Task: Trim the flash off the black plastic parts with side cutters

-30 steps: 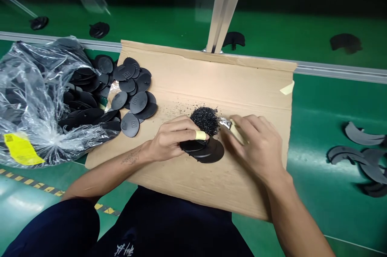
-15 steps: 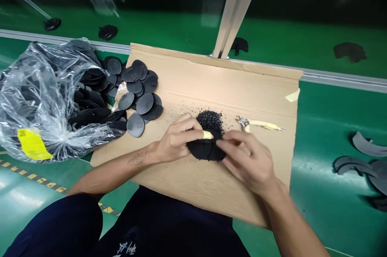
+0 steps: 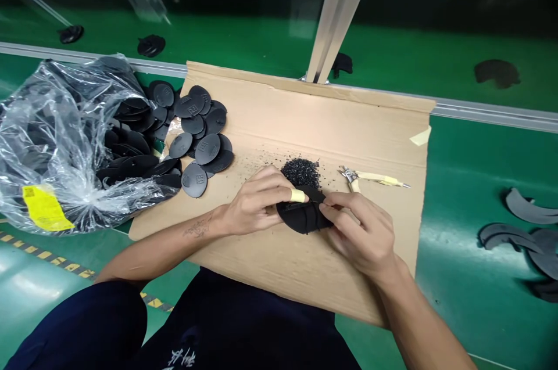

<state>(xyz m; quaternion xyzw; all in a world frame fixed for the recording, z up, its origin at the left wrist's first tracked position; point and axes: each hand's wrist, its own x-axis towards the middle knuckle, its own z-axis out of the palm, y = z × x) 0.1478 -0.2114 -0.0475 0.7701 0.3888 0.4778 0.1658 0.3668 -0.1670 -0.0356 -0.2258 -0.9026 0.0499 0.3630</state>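
Note:
Between my hands a black plastic disc (image 3: 303, 220) is held above the cardboard, its ribbed side facing me. My left hand (image 3: 257, 201) pinches its left edge, and the thumb wears yellow tape. The fingers of my right hand (image 3: 360, 227) are closed on its right edge. Just beyond the disc lies a heap of small black plastic scraps (image 3: 300, 171). A pair of side cutters (image 3: 377, 178) with yellow-wrapped handles rests on the cardboard to the right, untouched.
A flattened cardboard sheet (image 3: 270, 108) covers the work area. Loose black discs (image 3: 208, 149) are piled at its left, beside a clear plastic bag (image 3: 56, 143) of more. Curved black parts (image 3: 510, 236) lie on the green surface at right. A metal post (image 3: 340, 15) stands behind.
The disc has turned and shifted slightly right. My right fingers, blurred and hovering at it before, now grip its right edge. The left hand keeps its hold.

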